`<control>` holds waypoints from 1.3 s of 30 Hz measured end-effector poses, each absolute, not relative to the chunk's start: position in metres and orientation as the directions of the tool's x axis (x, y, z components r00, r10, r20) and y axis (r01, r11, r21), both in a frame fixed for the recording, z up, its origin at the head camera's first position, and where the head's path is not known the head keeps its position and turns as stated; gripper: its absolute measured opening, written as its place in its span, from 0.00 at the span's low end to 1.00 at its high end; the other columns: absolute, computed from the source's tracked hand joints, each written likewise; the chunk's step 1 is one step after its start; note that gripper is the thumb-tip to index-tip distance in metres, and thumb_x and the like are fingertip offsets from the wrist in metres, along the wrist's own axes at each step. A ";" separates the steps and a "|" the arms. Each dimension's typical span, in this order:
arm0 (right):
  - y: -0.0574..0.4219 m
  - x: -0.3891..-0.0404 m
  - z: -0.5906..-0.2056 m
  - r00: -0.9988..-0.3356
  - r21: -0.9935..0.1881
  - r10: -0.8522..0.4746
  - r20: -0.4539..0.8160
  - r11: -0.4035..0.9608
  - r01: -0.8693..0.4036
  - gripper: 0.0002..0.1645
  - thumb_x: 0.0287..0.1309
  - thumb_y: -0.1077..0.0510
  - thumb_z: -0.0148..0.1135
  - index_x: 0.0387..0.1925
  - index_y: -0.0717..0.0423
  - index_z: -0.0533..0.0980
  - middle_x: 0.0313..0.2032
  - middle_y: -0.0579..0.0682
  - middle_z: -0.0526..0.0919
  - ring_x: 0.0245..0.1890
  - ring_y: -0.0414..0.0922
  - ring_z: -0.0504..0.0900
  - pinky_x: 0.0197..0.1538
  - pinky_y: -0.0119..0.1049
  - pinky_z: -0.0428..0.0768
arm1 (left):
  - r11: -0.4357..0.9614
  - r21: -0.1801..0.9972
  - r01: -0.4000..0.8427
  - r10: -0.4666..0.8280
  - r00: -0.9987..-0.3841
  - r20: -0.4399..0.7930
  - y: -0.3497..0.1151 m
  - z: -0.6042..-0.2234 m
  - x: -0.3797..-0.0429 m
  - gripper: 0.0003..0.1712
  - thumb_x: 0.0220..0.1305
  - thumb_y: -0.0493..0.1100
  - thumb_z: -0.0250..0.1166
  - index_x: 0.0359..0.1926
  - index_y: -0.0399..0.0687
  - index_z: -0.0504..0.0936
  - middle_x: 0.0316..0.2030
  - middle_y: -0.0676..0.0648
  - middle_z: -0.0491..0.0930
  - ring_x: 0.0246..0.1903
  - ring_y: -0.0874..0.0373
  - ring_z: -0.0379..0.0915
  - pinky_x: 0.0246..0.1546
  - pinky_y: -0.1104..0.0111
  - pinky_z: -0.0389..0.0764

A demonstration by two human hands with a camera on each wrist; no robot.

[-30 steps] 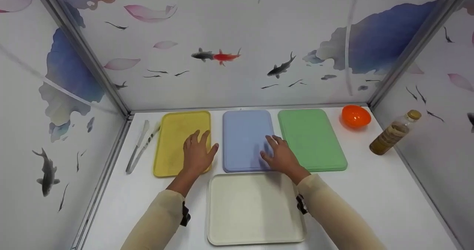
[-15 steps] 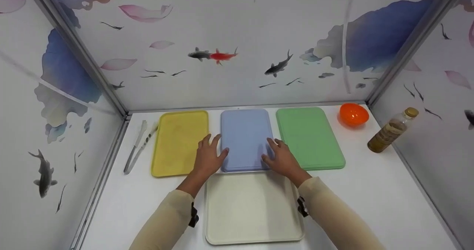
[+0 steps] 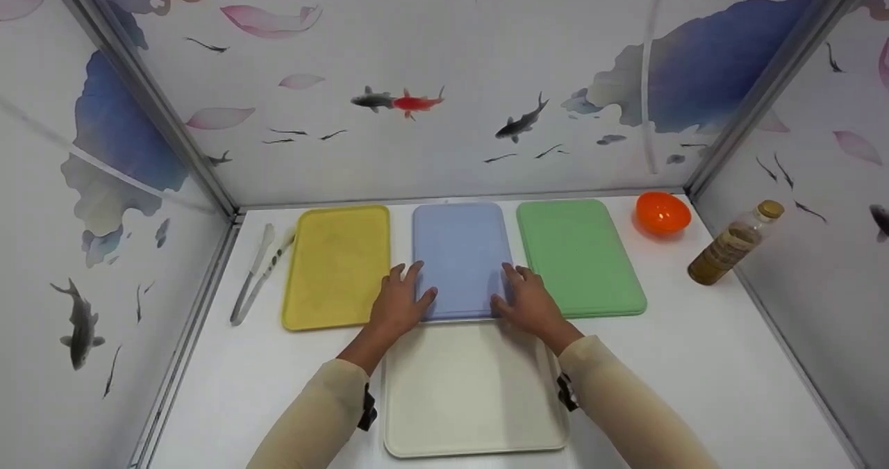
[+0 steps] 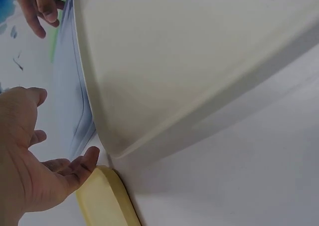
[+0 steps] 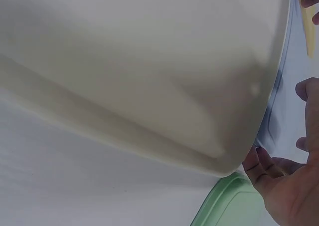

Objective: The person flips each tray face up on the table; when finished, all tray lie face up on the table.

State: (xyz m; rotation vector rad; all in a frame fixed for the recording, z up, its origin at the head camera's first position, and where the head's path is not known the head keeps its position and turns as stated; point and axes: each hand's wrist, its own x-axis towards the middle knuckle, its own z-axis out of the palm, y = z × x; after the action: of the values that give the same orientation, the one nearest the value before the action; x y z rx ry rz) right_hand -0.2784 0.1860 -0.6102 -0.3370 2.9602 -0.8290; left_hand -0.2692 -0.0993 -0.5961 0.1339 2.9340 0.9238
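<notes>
A pale blue rectangular board (image 3: 462, 253) lies flat in the middle of the table. My left hand (image 3: 399, 303) is at its near left edge, fingers loosely bent and the thumb over the board. At the near right edge is my right hand (image 3: 531, 302), thumb over the blue surface, fingers between it and the green board (image 3: 582, 257). Both wrist views show the palms turned inward, with the left fingertips (image 4: 91, 158) low beside the blue board. Directly in front of the board sits a cream tray (image 3: 474, 392), below both wrists.
Left of the blue board lies a yellow tray (image 3: 339, 260), with metal tongs (image 3: 253, 281) farther left. An orange bowl (image 3: 663, 213) stands at the back right. Near the right edge is a bottle (image 3: 729, 248) of brown liquid. Printed wall panels enclose the table's back and sides.
My left hand has moved right from over the yellow tray to the blue board's left edge. My right hand stays by the right edge, almost unmoved.
</notes>
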 end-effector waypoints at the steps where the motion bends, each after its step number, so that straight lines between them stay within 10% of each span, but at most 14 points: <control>1: 0.185 -0.278 -0.610 -0.977 -0.518 -0.215 0.005 0.835 -0.186 0.47 0.73 0.47 0.68 0.83 0.66 0.63 0.74 0.78 0.71 0.74 0.74 0.73 0.73 0.67 0.77 | 0.820 0.569 0.060 0.098 -0.995 -0.036 -0.100 -0.596 -0.269 0.39 0.80 0.58 0.64 0.84 0.50 0.68 0.80 0.31 0.65 0.76 0.33 0.68 0.66 0.39 0.81; 17: 0.185 -0.277 -0.607 -0.987 -0.470 -0.163 -0.005 0.871 -0.142 0.50 0.71 0.42 0.68 0.83 0.63 0.64 0.73 0.73 0.73 0.67 0.70 0.78 0.58 0.68 0.85 | 0.820 0.572 0.023 0.082 -0.994 -0.077 -0.095 -0.598 -0.267 0.39 0.80 0.57 0.64 0.83 0.50 0.68 0.79 0.29 0.66 0.75 0.31 0.70 0.66 0.37 0.81; 39: 0.175 -0.286 -0.607 -0.988 -0.629 -0.150 -0.023 0.771 -0.102 0.49 0.69 0.47 0.68 0.81 0.69 0.64 0.70 0.80 0.74 0.71 0.78 0.73 0.73 0.71 0.73 | 0.558 0.829 -0.035 0.089 -0.991 -0.101 -0.097 -0.638 -0.288 0.42 0.73 0.64 0.69 0.81 0.55 0.72 0.76 0.33 0.72 0.71 0.33 0.63 0.67 0.37 0.73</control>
State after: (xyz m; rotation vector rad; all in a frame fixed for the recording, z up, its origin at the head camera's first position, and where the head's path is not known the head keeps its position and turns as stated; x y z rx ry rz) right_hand -0.2859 0.1753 -0.6070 -0.2053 2.8877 -1.0198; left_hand -0.2882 -0.0966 -0.6384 0.0466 2.6551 1.4177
